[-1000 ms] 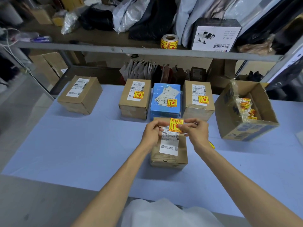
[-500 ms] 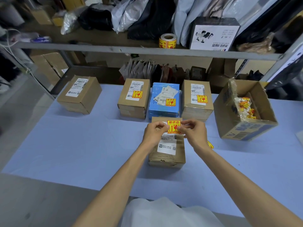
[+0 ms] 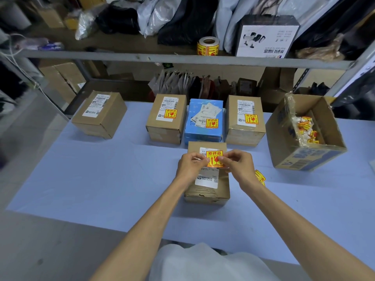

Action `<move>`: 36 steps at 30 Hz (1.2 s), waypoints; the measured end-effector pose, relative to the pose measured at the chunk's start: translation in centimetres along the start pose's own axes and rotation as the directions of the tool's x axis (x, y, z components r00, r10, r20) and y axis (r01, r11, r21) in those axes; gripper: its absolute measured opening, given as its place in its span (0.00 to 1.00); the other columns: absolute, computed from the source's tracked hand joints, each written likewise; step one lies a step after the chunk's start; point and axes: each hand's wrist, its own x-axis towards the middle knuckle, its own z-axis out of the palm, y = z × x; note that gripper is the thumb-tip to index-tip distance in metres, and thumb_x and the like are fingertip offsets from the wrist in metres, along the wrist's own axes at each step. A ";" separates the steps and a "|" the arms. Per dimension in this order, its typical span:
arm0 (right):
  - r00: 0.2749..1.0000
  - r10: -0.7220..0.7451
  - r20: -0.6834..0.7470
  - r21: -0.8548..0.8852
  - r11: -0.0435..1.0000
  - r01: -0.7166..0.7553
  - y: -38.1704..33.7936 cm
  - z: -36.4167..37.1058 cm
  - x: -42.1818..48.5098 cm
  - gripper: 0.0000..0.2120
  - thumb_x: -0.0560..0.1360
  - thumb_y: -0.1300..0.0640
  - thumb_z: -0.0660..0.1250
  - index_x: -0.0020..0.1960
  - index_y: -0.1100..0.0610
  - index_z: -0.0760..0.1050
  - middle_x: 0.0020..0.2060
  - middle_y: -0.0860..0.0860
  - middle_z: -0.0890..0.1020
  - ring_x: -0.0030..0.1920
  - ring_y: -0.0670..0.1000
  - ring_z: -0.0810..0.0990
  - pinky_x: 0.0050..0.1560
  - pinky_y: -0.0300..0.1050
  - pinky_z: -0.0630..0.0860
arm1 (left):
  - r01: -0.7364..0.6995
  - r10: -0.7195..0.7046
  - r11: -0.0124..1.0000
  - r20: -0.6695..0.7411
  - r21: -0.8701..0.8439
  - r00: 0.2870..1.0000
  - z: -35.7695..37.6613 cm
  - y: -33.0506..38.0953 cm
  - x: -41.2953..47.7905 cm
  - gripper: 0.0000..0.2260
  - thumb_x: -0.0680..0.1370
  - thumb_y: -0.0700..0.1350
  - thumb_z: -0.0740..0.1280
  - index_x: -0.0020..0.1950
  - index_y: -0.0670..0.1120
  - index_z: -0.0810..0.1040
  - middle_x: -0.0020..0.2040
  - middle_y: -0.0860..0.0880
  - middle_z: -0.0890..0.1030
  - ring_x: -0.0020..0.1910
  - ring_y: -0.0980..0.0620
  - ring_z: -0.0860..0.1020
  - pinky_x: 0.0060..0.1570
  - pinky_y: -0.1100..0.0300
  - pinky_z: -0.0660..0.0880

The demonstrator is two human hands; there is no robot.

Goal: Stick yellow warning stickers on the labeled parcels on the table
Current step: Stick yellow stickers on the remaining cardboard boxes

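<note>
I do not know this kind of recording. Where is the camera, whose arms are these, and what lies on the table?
No machine here. The camera sits on a person's head, looking down at their own arms. The left hand and right hand pinch a yellow sticker over the label of the nearest parcel. On the table, three parcels behind it already carry stickers; a brown parcel far left has none. An open carton stands right.
</note>
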 end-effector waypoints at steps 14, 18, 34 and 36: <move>0.998 0.011 -0.054 -0.023 1.000 -0.012 1.0 0.0 -1.1 0.05 0.72 0.62 0.73 0.47 0.59 0.78 0.39 0.55 0.84 0.39 0.49 0.83 0.32 0.33 0.76 | -0.035 0.039 0.992 -0.029 0.124 0.999 0.6 -0.8 -1.2 0.07 0.75 0.48 0.71 0.48 0.46 0.79 0.46 0.50 0.80 0.44 0.56 0.78 0.35 0.70 0.70; 0.996 0.014 -0.086 -0.023 1.000 -0.016 1.1 -0.1 -1.8 0.13 0.71 0.62 0.75 0.47 0.56 0.71 0.35 0.54 0.83 0.36 0.48 0.83 0.32 0.35 0.75 | -0.036 0.045 0.987 -0.050 0.156 0.998 0.8 -1.3 -1.5 0.08 0.75 0.48 0.71 0.49 0.45 0.78 0.49 0.48 0.82 0.48 0.52 0.80 0.35 0.71 0.70; 0.995 0.039 -0.091 -0.124 0.991 -0.050 2.6 -0.1 -1.6 0.12 0.68 0.63 0.76 0.40 0.60 0.71 0.34 0.56 0.82 0.36 0.52 0.83 0.36 0.45 0.81 | -0.027 0.036 0.976 -0.037 0.218 0.999 0.5 -2.3 -1.3 0.14 0.72 0.47 0.75 0.46 0.48 0.70 0.43 0.49 0.84 0.47 0.51 0.81 0.40 0.60 0.75; 0.995 0.037 -0.090 -0.134 0.990 -0.049 2.7 0.0 -1.5 0.13 0.68 0.63 0.76 0.40 0.59 0.71 0.34 0.57 0.82 0.37 0.54 0.84 0.39 0.50 0.82 | -0.026 0.037 0.972 -0.044 0.235 0.998 0.6 -2.3 -1.2 0.14 0.71 0.48 0.75 0.46 0.48 0.70 0.41 0.50 0.82 0.45 0.51 0.81 0.42 0.57 0.76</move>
